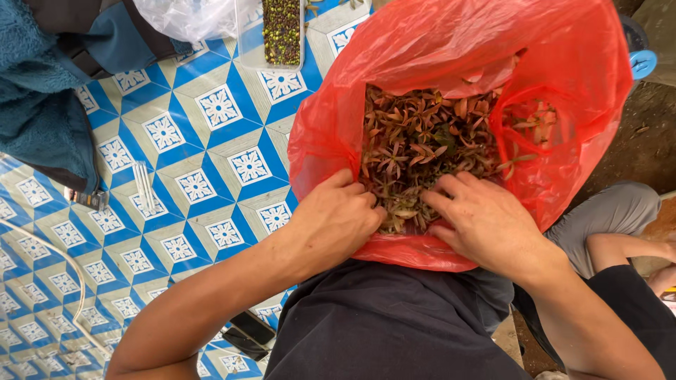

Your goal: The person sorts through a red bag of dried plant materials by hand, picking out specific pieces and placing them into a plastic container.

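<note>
Head view: both hands dig in the dried leafy bits inside the red bag on the table's right. Left hand is curled into the pile, right hand loosely spread over it. Thin plastic could tear or slump, spilling everything.

Red plastic bag, clear tray

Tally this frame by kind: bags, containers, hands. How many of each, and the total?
Red plastic bag of dried star-shaped pods: 1
Clear plastic bag: 1
Clear container of dark seeds: 1
Hands, left hand and right hand, both in the pods: 2
Total: 5
</note>
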